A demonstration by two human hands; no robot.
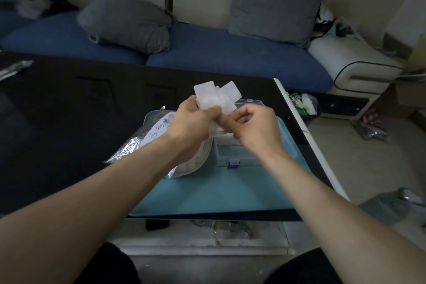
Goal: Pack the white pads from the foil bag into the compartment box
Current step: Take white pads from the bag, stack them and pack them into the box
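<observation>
White pads (215, 98): several thin, square, soft-looking sheets, translucent at the edges, fanned out and raised above the work surface. They stand up from between the fingers of both hands, their lower edges buried in the grip and their upper corners splayed apart.

Left hand (192, 123): fingers curled round the lower left part of the bunch, thumb pressed against the front sheet. Right hand (255, 127): fingers curled inward, thumb and forefinger pinching the lower right edge of the bunch, just beside the left thumb. The two hands touch or nearly touch at the pads; which, I cannot tell.

Foil bag (147, 136): crinkled, silvery, with a white printed panel of small blue round marks. It lies flat below and to the left of the left fingers, partly hidden by the left wrist, its mouth facing the box.

Compartment box (232, 155): clear rigid plastic, rectangular, with a blue latch on the near edge. It sits directly below the right fingers, just beside the bag. White material shows in the part under the hands; which compartment cannot be made out. Its clear lid (250, 102) stands raised behind the fingers.

Both rest on a smooth teal mat (207, 193), laid on a dark glossy table (69, 110).
</observation>
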